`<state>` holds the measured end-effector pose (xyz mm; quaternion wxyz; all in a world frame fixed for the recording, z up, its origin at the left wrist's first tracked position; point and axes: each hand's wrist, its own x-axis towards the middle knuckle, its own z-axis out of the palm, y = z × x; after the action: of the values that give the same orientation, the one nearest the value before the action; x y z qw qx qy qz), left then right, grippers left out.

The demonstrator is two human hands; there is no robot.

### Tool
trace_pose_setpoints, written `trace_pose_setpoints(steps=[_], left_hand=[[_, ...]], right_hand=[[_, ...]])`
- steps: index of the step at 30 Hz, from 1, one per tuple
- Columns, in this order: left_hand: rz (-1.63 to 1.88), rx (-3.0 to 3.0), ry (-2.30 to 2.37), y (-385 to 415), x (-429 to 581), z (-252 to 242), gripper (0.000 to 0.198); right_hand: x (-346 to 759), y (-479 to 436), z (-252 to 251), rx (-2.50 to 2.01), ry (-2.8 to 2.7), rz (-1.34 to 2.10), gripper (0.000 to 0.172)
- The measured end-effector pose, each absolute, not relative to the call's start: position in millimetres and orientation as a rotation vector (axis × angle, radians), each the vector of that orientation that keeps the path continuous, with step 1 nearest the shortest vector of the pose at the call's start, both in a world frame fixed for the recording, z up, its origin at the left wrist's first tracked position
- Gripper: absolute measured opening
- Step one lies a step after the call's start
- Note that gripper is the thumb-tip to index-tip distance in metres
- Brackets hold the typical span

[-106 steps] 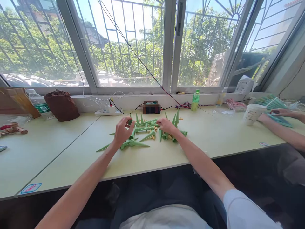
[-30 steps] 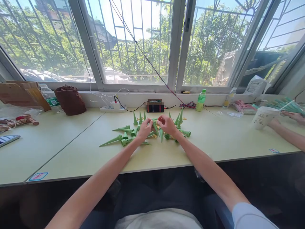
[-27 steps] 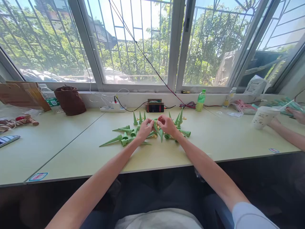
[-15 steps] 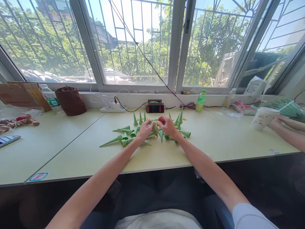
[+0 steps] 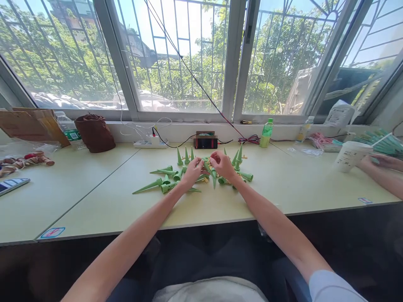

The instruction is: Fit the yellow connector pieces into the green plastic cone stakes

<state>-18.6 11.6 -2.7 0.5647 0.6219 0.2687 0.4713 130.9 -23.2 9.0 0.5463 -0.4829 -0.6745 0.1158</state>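
A pale-green, hollow, tapering plastic spike (image 5: 208,168) is at the middle of the clock, raised just above the pile and slanting with its point toward five o'clock. The person's left hand (image 5: 192,171) comes in from seven o'clock, its thumb and fingers pinching the spike near its wide end. The right hand (image 5: 223,165) reaches in from four o'clock, fingertips drawn together beside that same end; whether they grip the spike or some small part cannot be told. Small yellow plastic pieces (image 5: 206,180) lie at six o'clock, just below the hands.

Around them are more spikes of the same kind: three upright ones (image 5: 187,156) at ten o'clock, a leaning and standing cluster (image 5: 239,158) between two and three, and a loose heap lying flat (image 5: 154,184) between eight and nine. All rest on a cream-coloured tabletop (image 5: 126,209).

At twelve o'clock a dark device with a screen (image 5: 205,143) leans near the sill. A white power strip (image 5: 149,144) is at ten, a green-labelled plastic bottle (image 5: 266,133) at two. Farther out at three stands a white paper cup with a straw (image 5: 350,157), and beyond it another person's hand (image 5: 385,161).
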Motion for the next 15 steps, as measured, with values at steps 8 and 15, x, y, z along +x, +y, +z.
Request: trace_pose_setpoints(steps=[8,15], left_hand=[[1.141,1.483,0.642,8.9,-18.6,-1.0,0.031],[1.235,1.546,0.692,10.2,-18.7,-1.7,0.032]], right_hand=[[131.7,-24.1,9.2,-1.130,-1.620,0.266,0.011],[132.5,-23.1,8.3,-1.147,-1.645,0.285,0.013]])
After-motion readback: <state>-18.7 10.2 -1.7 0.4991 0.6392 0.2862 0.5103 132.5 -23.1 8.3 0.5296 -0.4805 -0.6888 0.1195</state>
